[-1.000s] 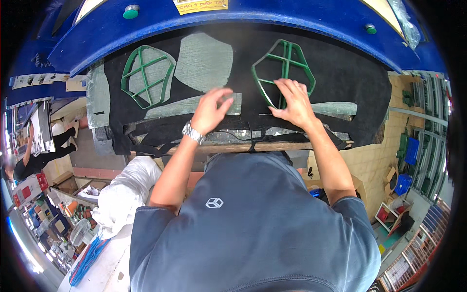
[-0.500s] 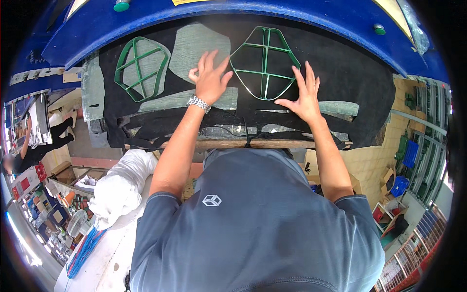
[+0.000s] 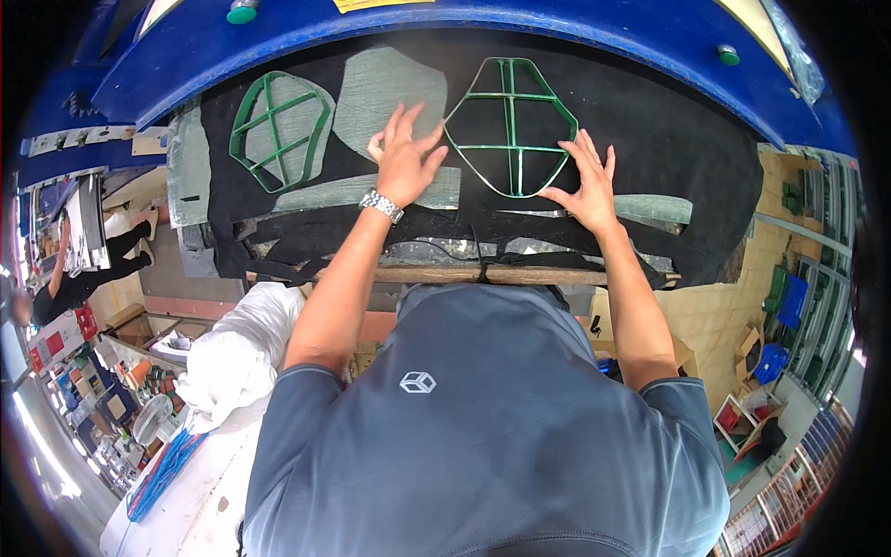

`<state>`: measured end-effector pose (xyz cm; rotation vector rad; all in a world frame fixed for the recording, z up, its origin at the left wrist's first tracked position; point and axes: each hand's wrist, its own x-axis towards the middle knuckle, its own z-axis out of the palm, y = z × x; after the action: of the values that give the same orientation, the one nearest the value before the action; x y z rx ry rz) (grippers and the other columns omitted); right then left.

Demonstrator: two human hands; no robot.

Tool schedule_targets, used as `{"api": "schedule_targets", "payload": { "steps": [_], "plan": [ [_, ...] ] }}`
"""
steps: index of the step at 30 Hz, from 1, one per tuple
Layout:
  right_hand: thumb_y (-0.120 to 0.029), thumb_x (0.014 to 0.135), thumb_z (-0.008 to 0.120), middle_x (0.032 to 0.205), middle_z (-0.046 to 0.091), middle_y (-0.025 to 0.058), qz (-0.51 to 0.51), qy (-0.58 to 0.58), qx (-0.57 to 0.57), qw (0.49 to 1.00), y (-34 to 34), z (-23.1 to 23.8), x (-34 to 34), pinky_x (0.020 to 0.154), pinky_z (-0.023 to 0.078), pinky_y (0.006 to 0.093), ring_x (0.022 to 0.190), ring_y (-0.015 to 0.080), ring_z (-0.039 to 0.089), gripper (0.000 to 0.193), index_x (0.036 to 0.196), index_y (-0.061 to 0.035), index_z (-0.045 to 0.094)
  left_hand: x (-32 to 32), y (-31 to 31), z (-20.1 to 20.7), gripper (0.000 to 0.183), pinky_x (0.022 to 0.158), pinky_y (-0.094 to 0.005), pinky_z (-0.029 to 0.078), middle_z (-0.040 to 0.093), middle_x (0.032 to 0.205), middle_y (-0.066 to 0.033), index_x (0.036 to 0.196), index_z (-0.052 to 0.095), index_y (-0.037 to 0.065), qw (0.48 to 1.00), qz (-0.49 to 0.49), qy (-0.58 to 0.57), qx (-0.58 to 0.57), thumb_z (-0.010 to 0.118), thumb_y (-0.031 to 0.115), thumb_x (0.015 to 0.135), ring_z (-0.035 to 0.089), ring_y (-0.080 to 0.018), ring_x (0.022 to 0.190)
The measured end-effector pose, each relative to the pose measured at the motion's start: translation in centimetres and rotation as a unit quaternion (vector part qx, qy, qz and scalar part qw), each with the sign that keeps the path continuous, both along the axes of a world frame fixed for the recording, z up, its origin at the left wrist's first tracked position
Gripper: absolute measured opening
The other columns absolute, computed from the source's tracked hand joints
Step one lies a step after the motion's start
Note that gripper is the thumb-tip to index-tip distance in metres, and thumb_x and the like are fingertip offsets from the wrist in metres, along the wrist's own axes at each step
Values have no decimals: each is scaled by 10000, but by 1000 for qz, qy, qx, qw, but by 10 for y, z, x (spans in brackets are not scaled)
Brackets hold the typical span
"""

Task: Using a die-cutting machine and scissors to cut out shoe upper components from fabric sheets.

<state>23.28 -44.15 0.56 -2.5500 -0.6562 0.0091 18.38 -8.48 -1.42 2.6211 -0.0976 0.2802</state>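
A green-framed cutting die (image 3: 511, 147) with cross bars lies on a sheet of black material (image 3: 668, 130). My right hand (image 3: 588, 183) is at its right side, fingers spread, with fingertips touching the rim and the thumb by the lower edge. Fingers apart, my left hand (image 3: 405, 158) hovers beside the die's left corner, the index fingertip close to the rim. It is partly over a cut-out gap (image 3: 385, 88) showing the grey-green board. Farther left, a second green cutting die (image 3: 278, 135) sits around another such gap.
A blue machine beam (image 3: 445, 23) with green buttons runs along the far side. Cut strips of material hang at the near wooden edge (image 3: 548, 276). A white cloth bundle (image 3: 241, 343) stands at left on a white table. Another person (image 3: 93, 260) stands at far left.
The die has shifted slightly toward me and turned a little, its left corner coming nearer. My right fingertips have closed in on its right rim. The whole view has shifted slightly.
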Motion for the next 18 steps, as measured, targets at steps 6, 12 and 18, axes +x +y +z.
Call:
{"api": "schedule_targets", "payload": {
  "steps": [6,12,18],
  "plan": [
    [-546,732,910,1670,427,217,-4,25,-28,999,3,4,0,1285,36,651,1631,332,261,939,1511,-179,538,-3,-1,-3,399,1174,-538,208,493,1625,-95,1305,777,246,1000,5,-16,-8,783,299,909,355,-355,1554],
    [-563,709,919,1676,426,199,-3,16,-34,999,6,5,-5,1286,50,654,1629,330,266,962,1510,-180,547,-8,5,-4,423,1183,-535,204,486,1632,-97,1331,763,236,1000,-9,-6,-14,780,305,915,341,-357,1565],
    [-544,714,921,1683,414,176,-5,19,-36,999,9,9,-5,1288,68,656,1622,346,270,980,1533,-168,535,-7,19,17,444,1207,-525,246,481,1647,-84,1384,732,199,998,-29,42,23,755,344,966,340,-331,1583]
  ]
}}
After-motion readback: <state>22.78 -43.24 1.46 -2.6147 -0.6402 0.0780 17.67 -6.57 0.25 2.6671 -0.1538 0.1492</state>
